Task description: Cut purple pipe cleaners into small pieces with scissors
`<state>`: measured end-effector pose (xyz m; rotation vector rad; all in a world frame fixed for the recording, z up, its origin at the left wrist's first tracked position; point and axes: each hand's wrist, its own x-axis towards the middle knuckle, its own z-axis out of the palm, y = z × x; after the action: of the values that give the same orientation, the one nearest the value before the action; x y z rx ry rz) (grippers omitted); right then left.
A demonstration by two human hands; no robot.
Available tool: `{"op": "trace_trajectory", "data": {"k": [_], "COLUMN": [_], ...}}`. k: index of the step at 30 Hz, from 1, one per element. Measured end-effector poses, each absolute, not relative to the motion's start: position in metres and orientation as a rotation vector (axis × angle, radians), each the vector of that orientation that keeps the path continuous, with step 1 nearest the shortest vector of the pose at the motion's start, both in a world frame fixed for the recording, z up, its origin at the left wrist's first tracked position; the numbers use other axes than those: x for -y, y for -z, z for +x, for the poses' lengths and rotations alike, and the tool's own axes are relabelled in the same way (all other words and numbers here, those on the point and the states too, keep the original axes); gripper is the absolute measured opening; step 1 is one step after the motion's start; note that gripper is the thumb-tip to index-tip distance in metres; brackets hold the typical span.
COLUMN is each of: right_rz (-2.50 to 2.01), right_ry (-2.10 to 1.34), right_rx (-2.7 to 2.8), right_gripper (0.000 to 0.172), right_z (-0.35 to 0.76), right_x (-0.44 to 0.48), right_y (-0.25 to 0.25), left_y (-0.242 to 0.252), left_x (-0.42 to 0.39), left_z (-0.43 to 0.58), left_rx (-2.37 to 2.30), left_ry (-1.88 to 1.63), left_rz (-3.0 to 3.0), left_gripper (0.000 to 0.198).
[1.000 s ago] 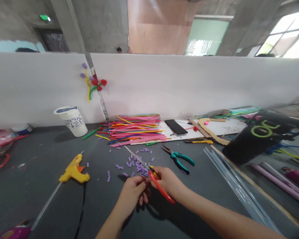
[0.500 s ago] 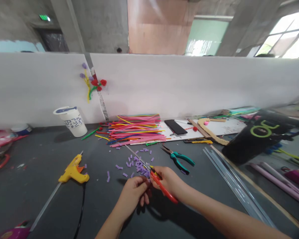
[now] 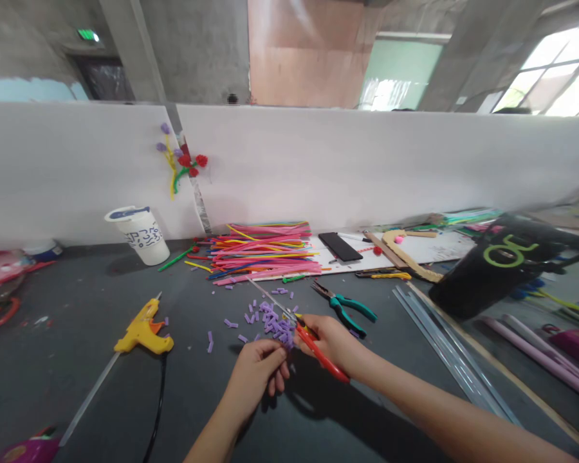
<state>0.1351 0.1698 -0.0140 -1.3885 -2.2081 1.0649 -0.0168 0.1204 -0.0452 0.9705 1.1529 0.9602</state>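
My right hand (image 3: pixel 325 337) is closed around the handles of red-handled scissors (image 3: pixel 322 355). Their long blades point forward and left over a small pile of cut purple pieces (image 3: pixel 270 316). Just left of the scissors, my left hand (image 3: pixel 263 370) has thumb and fingers pinched together at the near edge of the pile. A bit of purple shows by its fingertips, but I cannot make out whether it is held. More purple pieces lie scattered around on the dark table (image 3: pixel 197 392).
Pliers (image 3: pixel 347 307) with teal handles lie right of the pile. A yellow glue gun (image 3: pixel 147 331) rests at left, a white cup (image 3: pixel 142 238) behind it. Colourful pipe cleaners (image 3: pixel 263 254), a black phone (image 3: pixel 340 246), clear sticks (image 3: pixel 453 354) and a black bin-like container (image 3: pixel 492 270) are around.
The right hand and scissors have shifted slightly up and to the right, away from the left hand. My left hand stays pinched almost in place.
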Motion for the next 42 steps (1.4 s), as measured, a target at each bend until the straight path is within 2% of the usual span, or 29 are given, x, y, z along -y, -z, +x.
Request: {"op": "trace_trajectory", "data": {"k": [5,11,42], "right_rz": [-1.464,-1.669,-1.616], "right_ry": [-0.996,-0.947,-1.148], "right_rx": [2.382,2.629,2.54], "right_gripper": [0.027,0.04,0.04], "right_z": [0.158,0.178,0.173], "right_x": [-0.16,-0.137,-0.13], "right_y": [-0.008,-0.012,0.0], "left_y": [0.039,0.038,0.032], "left_x": [-0.124,-0.124,-0.123], "left_z": [-0.028,-0.03,-0.028], "left_rx": [-1.235,-1.264,-1.29], "left_ry": [-1.175,-1.271,-1.189], "left_rz": [0.841,0.786,0.896], "left_gripper": [0.021,0.02,0.021]}}
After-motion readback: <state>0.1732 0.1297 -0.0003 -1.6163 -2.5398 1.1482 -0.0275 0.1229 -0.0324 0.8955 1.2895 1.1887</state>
